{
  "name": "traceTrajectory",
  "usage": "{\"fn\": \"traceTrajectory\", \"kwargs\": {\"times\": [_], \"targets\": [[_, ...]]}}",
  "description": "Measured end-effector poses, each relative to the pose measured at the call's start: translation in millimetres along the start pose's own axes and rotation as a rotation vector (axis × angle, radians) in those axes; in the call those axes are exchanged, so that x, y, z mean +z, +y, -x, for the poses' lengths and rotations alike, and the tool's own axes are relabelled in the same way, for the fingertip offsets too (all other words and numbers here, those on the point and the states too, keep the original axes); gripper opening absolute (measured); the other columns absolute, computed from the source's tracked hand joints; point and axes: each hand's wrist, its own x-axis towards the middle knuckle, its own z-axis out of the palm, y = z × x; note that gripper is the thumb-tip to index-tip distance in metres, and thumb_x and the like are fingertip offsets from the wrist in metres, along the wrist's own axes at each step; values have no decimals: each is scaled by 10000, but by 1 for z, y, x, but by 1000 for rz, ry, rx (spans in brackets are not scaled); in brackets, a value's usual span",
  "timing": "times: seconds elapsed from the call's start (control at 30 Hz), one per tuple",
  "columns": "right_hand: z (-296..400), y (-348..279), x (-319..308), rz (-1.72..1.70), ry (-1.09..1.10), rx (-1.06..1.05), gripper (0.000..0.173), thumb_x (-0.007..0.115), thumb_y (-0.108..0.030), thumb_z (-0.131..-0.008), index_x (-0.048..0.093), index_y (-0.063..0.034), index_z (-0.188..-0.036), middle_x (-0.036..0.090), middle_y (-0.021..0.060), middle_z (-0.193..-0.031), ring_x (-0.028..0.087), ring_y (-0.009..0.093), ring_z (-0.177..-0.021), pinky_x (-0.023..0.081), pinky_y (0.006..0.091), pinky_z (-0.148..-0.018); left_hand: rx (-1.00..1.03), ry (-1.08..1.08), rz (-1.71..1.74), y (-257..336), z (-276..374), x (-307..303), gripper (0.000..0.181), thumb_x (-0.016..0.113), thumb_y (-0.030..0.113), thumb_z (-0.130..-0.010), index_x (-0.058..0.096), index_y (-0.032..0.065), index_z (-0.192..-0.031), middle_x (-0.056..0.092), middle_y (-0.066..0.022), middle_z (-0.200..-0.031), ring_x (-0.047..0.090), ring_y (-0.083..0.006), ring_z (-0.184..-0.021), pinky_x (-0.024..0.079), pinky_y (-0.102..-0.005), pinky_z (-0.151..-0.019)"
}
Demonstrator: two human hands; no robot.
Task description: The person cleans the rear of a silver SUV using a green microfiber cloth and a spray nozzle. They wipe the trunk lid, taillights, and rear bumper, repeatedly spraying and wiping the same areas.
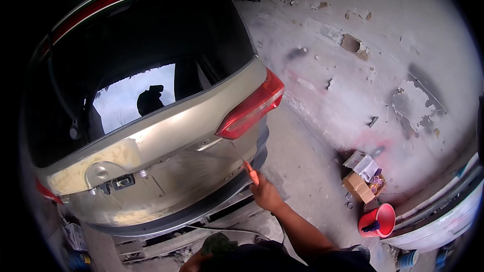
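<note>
My right hand [266,193] is closed around the orange handle of a long thin tool, probably a screwdriver [251,172]. Its slim shaft points up to the lower edge of the red tail light [245,111] on a gold car's tailgate [189,173]; whether the tip touches cannot be told. At the bottom edge, part of my left hand [194,262] shows beside a dark green bundled thing [218,244], its fingers largely hidden. Bare sanded patches [113,158] mark the tailgate around a round recess [100,172], with an exposed connector [124,182] nearby.
A red bucket [386,219] with a dark cloth or glove over its rim stands at right, near an opened cardboard box [357,187]. Car body panels [438,230] lie at far right. A metal frame [132,247] and a pale hose [230,229] are below the bumper.
</note>
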Motion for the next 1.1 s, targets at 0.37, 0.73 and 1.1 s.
{"fn": "traceTrajectory", "kwargs": {"times": [0.37, 0.73, 1.1], "targets": [[-38, 69, -4, -9, 137, 32, 456, 582, -126, -884, 434, -49, -1309, 637, 318, -951, 603, 507, -908, 480, 568, -788, 156, 50, 16, 17, -9, 41, 621, 574, 26, -843, 367, -5, -1428, 518, -213, -1387, 510, -357, -1286, 361, -439, -1129], [-75, 110, -61, -58, 129, 81, 516, 588, -109, -868, 416, -85, -1354, 635, 310, -1030, 597, 511, -967, 490, 553, -817, 254, 197, -59, 13, -47, 89, 613, 604, 36, -827, 401, 1, -1404, 541, -205, -1357, 536, -352, -1252, 399, -441, -1094], [-10, 8, -84, -48, -130, -379, 584, 574, -113, -900, 340, -36, -1429, 611, 306, -1131, 617, 462, -988, 512, 506, -818, 341, 283, -145, -8, -55, 95, 613, 650, 56, -813, 431, 7, -1384, 576, -188, -1315, 578, -332, -1203, 453, -445, -1046]]}}
